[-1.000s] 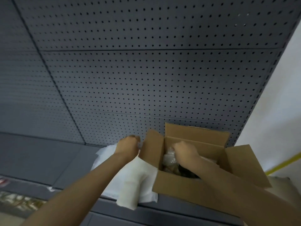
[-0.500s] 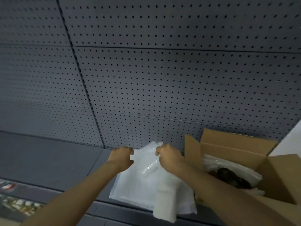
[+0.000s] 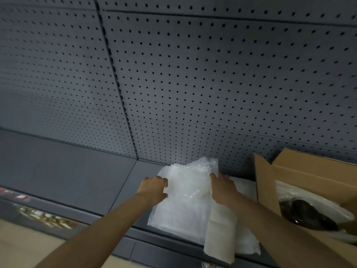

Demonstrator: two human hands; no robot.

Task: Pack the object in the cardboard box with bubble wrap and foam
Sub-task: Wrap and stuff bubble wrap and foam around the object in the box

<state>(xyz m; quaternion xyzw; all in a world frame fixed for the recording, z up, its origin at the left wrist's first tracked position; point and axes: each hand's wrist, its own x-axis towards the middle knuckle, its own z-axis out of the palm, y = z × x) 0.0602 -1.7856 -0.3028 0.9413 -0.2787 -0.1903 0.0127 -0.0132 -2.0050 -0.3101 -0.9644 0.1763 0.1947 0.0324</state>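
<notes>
A sheet of clear bubble wrap is lifted off a pile of white foam sheets on the grey shelf. My left hand grips its left edge and my right hand grips its right edge. To the right stands an open cardboard box with its flaps up. Inside it a dark object lies wrapped in clear bubble wrap. A folded strip of foam hangs over the shelf's front edge.
The grey shelf runs to the left of the pile, backed by a grey pegboard wall. Below the shelf's front edge at the left is a blurred label strip.
My right hand left the box and took hold of the bubble wrap beside my left hand. The sheet has since spread wider between both hands, and the view has shifted left.
</notes>
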